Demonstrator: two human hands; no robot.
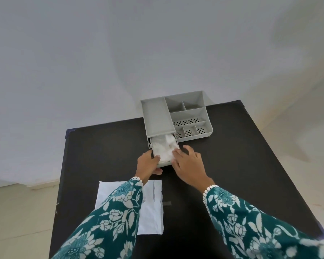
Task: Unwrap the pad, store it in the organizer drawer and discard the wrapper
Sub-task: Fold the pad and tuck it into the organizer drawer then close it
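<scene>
A grey organizer (157, 116) stands at the far side of the black table. Its drawer (164, 163) is pulled out toward me, and white pads (164, 146) lie inside it. My left hand (148, 164) grips the drawer's front left corner, thumb over the rim. Spread over the drawer's front right corner, my right hand (188, 162) touches the pads with its fingertips. The flat white wrapper (150, 208) lies on the table near me, partly under my left sleeve.
The black table (232, 165) reaches to a pale wall behind the organizer. The organizer's right half holds several open compartments (190, 120), some with perforated floors. A small dark strip (166, 203) lies right of the wrapper. Pale floor shows on both sides.
</scene>
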